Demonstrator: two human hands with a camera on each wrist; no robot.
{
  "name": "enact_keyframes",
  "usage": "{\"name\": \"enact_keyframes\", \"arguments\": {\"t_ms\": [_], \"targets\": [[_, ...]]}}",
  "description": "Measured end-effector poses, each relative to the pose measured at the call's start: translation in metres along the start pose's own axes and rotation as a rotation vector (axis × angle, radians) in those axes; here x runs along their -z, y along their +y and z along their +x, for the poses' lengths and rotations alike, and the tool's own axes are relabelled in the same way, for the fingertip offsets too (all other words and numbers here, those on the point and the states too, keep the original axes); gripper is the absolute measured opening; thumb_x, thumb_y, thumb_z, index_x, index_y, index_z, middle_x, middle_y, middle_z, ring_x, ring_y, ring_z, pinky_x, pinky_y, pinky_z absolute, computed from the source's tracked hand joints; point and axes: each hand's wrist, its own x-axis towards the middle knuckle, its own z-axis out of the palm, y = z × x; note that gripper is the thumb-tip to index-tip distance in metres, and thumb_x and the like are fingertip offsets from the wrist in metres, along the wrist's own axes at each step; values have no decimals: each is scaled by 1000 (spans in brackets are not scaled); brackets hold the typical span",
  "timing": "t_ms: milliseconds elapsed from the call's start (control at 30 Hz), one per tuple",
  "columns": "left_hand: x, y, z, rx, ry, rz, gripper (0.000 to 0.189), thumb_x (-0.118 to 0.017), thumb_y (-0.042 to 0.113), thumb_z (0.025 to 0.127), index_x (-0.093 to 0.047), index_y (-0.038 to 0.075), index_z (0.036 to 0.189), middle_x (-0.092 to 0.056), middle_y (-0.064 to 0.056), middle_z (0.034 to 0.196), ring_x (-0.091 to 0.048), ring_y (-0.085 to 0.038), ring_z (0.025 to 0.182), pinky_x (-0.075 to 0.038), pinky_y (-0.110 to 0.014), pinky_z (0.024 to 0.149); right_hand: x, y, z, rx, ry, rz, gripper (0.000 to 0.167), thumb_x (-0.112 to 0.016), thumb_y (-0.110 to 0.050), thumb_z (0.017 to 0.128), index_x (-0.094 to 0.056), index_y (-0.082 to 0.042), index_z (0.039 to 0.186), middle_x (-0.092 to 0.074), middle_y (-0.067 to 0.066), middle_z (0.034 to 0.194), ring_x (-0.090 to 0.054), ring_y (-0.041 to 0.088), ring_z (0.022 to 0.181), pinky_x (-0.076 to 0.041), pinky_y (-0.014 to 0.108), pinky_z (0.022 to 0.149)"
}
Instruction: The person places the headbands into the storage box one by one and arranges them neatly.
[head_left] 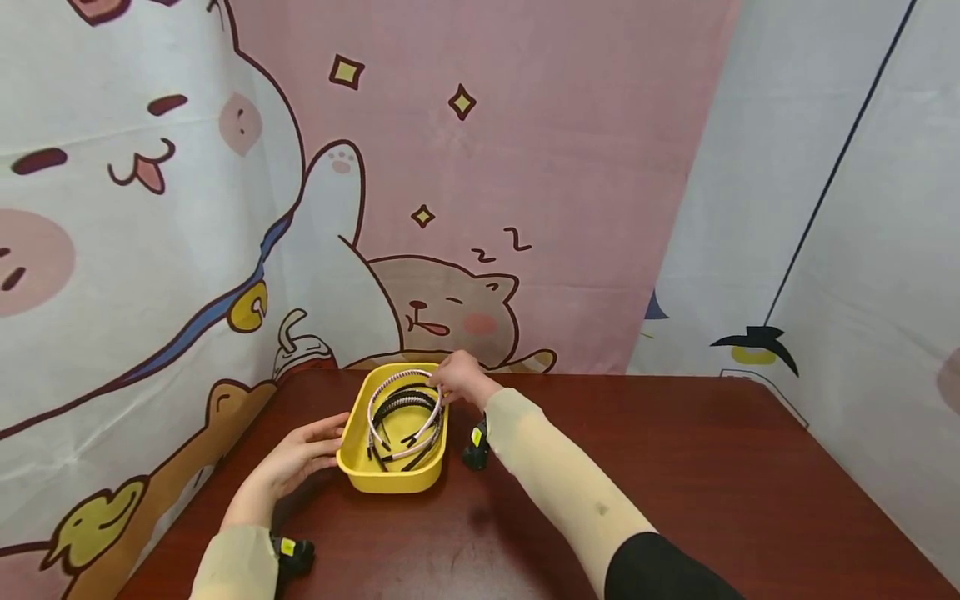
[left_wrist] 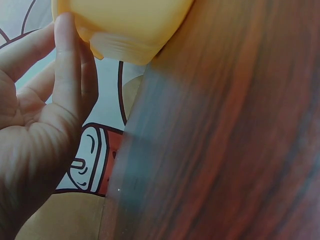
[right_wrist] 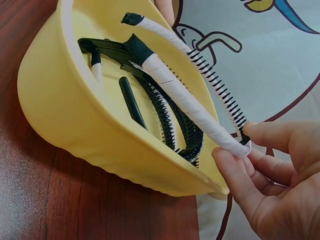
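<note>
A yellow plastic basin [head_left: 390, 482] stands on the table and holds several headbands. At its far right rim, my right hand [head_left: 463, 380] pinches a white ribbon-wrapped headband [right_wrist: 187, 97] between thumb and fingers. Black stitching stripes part of that band, and its two dark tips point into the basin. Black headbands [right_wrist: 162, 117], some with white edging, lie beneath it. My left hand [head_left: 302, 454] touches the basin's left outer wall with extended fingers [left_wrist: 66, 55]. None of its fingers show inside the basin in the head view.
The brown table [head_left: 675, 467] reaches out to the right and front. Behind it and at the left hangs a cartoon-printed cloth [head_left: 570, 183], close to the basin's far side. A small black device [head_left: 476, 446] sits at the right wrist, another [head_left: 294, 557] at the left.
</note>
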Motion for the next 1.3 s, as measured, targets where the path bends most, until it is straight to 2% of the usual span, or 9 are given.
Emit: {"name": "enact_keyframes", "arguments": {"t_ms": [233,533,833,1133,1300], "targets": [[-1,0,1,5,0,1,65,-60,7,95,-26,-5,150,-52,-15,119,-63,-17,96,-55,-31,83,-9,4,4,-5,29,-20,9,-73,2,81,-66,7,82,-52,7,67,-53,16,55,-59,39,61],[-2,0,2,6,5,5,64,-58,5,96,-26,-5,150,-52,-16,121,-63,-18,96,-55,-30,82,-18,8,9,-6,66,-107,14,-77,3,76,-63,5,76,-51,8,61,-56,19,48,-57,36,52],[-1,0,0,12,4,8,66,-60,7,95,-26,-4,150,-53,-14,119,-63,-17,97,-55,-31,82,-16,9,6,7,42,-172,16,-79,-2,76,-65,4,70,-50,7,51,-55,19,43,-58,41,57],[0,0,-2,8,-8,-4,66,-60,7,96,-24,-5,150,-54,-13,119,-63,-17,97,-55,-31,83,-15,13,8,-4,30,-174,14,-78,-2,76,-66,4,74,-53,8,54,-54,19,42,-57,51,69],[0,0,-1,2,-6,-9,66,-60,6,95,-24,-6,150,-53,-14,118,-64,-18,95,-55,-31,82,-13,12,8,3,34,-176,16,-79,-2,75,-64,4,76,-55,11,59,-56,21,45,-57,51,69]]}}
